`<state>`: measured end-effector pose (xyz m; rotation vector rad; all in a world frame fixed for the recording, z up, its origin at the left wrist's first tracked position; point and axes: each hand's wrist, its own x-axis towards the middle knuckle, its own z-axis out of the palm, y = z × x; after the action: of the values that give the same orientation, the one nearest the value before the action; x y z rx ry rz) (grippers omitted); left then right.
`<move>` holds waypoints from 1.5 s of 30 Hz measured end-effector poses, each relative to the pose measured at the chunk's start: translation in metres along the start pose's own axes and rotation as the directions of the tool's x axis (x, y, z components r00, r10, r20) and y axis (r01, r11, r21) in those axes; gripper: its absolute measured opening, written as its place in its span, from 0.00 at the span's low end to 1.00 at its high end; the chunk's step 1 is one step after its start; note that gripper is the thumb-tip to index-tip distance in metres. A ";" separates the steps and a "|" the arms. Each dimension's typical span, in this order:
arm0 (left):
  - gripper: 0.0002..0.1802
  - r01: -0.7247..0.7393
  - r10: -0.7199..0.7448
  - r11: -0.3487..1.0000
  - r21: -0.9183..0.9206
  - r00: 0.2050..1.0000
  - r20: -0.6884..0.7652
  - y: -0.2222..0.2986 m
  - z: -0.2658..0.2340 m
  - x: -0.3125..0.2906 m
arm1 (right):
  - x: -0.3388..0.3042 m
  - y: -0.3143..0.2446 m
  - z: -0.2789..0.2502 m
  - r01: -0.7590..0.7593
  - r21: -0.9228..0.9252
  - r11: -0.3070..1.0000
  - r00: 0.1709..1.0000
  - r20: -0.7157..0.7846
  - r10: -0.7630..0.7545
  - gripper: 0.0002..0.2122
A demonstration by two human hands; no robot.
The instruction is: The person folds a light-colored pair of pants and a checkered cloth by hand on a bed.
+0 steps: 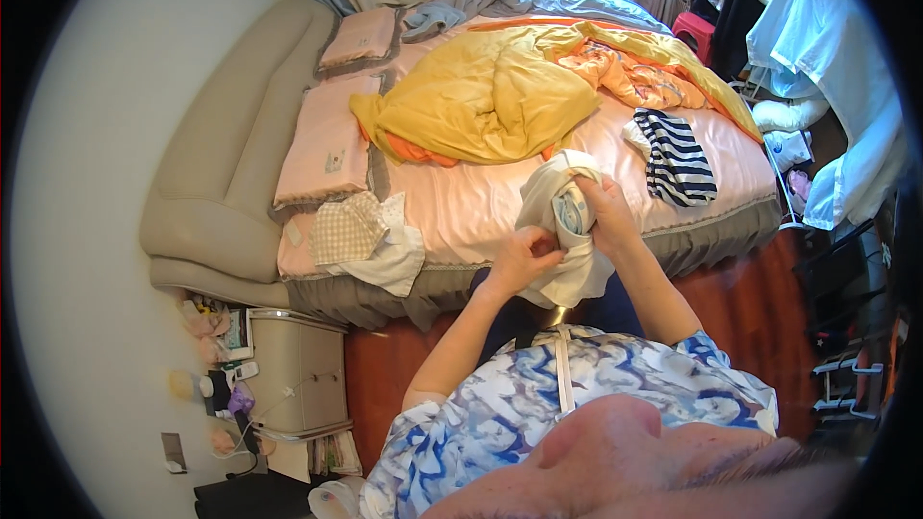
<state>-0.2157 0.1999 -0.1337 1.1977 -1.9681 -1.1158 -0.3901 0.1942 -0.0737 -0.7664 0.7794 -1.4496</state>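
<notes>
Before my chest, at the near edge of the bed, I hold a bunched cream cloth garment [580, 274]; its kind is hard to tell. My right hand [610, 214] grips it at the upper right, fingers closed round a fold. A white-and-blue patch [574, 214] shows in the opening beside those fingers. On the left side of the cloth, my left hand [524, 259] pinches its edge with curled fingers. A black-and-white striped garment [678, 159] lies on the bed to the right, partly over a pale cloth.
The bed [461, 211] has a pink sheet and a rumpled yellow quilt [490, 86]. Two pink pillows [327, 149] rest by the beige headboard [231, 135]. A checked cloth [348, 229] lies on the near left corner. A cluttered nightstand [298, 375] stands left; clothes [836, 29] hang at right.
</notes>
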 end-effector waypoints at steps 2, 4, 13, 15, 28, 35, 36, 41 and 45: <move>0.23 -0.335 0.329 0.942 0.004 0.923 -0.199 -0.001 0.016 0.000 | -0.005 0.003 0.003 0.002 -0.003 1.000 1.000 0.018 -0.002 0.09; 0.34 -0.231 0.222 0.963 -0.142 0.972 -0.075 0.000 0.019 0.004 | -0.011 0.001 0.003 0.021 -0.070 0.997 0.996 0.084 -0.015 0.10; 0.39 -0.307 0.516 0.855 0.418 0.593 -0.618 0.021 0.017 0.015 | -0.026 -0.016 -0.003 0.048 -0.199 0.979 0.981 0.191 -0.009 0.13; 0.34 -0.350 0.535 0.837 0.422 0.684 -0.496 0.009 0.010 0.017 | -0.025 -0.013 -0.003 0.071 -0.277 0.958 0.967 0.254 0.001 0.15; 0.09 -0.210 0.161 0.978 -0.011 0.778 -0.607 0.029 -0.034 0.035 | -0.022 -0.011 -0.045 0.297 -0.841 0.453 0.949 0.207 -0.238 0.20; 0.07 -0.232 0.170 0.973 -0.017 0.758 -0.629 0.036 -0.027 0.040 | -0.018 0.025 -0.069 0.135 -0.971 0.198 0.986 0.152 0.073 0.23; 0.07 -0.234 0.175 0.972 -0.012 0.758 -0.629 0.037 -0.027 0.040 | -0.019 0.024 -0.068 0.031 -0.892 0.452 0.983 0.109 0.146 0.22; 0.10 -0.222 0.101 0.967 -0.124 0.781 -0.616 0.031 -0.027 0.041 | -0.009 0.038 -0.080 0.125 -0.820 0.559 0.992 0.111 -0.059 0.17; 0.12 -0.219 -0.075 0.874 -0.435 0.822 -0.565 0.033 -0.035 0.037 | 0.013 0.041 -0.107 0.232 -0.618 0.751 0.948 -0.030 -0.318 0.14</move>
<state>-0.2175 0.1624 -0.0866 1.0082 -1.1720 -0.9789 -0.4575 0.1826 -0.1671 -1.3342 1.3187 -1.5311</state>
